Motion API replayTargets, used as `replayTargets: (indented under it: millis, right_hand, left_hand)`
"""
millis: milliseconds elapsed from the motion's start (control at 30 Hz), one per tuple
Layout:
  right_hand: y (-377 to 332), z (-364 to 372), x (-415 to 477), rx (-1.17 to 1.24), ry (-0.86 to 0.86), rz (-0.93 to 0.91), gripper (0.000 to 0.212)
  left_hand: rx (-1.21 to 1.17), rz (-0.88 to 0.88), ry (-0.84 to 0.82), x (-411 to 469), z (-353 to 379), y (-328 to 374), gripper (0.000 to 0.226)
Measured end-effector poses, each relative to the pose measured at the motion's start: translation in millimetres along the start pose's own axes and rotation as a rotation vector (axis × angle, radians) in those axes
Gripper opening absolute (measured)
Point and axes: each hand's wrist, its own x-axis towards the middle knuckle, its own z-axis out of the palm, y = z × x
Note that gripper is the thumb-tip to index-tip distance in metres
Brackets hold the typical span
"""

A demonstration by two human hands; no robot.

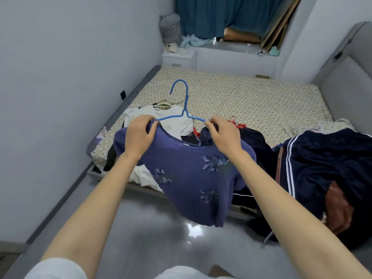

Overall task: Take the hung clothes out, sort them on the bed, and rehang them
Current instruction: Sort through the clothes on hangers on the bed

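Your left grip (138, 135) pinches the blue shirt (187, 182) at one shoulder. Your right grip (223, 135) is clenched on the other shoulder. Each sits at an end of the blue hanger (186, 109). The shirt hangs over the floor (141, 228) at the near edge of the bed (251, 97). Beyond it, a white top (171, 117) and a navy striped garment (322, 158) lie on the bed. A basket (171, 29) stands far back beside the curtain (211, 15).

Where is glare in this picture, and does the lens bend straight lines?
Head view: a white glare patch lies on the glossy floor under the blue shirt. Head view: wide-angle distortion bows the grey headboard near the right edge.
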Motion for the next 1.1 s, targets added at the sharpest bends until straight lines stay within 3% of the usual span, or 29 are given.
replayTargets:
  millis: [200, 467, 1100]
  right_hand:
    - [-61.0, 46.2, 12.3, 0.039, -0.044, -0.037, 0.027]
    - [-89.9, 113.7, 62.8, 0.138, -0.099, 0.004, 0.026]
    - [-88.0, 266.7, 257.7, 0.099, -0.160, 0.182, 0.028]
  left_hand:
    - [0.139, 0.032, 0.033, -8.8, -46.3, -62.3, 0.018]
    - [0.124, -0.165, 0.049, 15.2, -64.1, -134.3, 0.017]
    - [0.152, -0.215, -0.114, 191.9, 22.0, -312.8, 0.020]
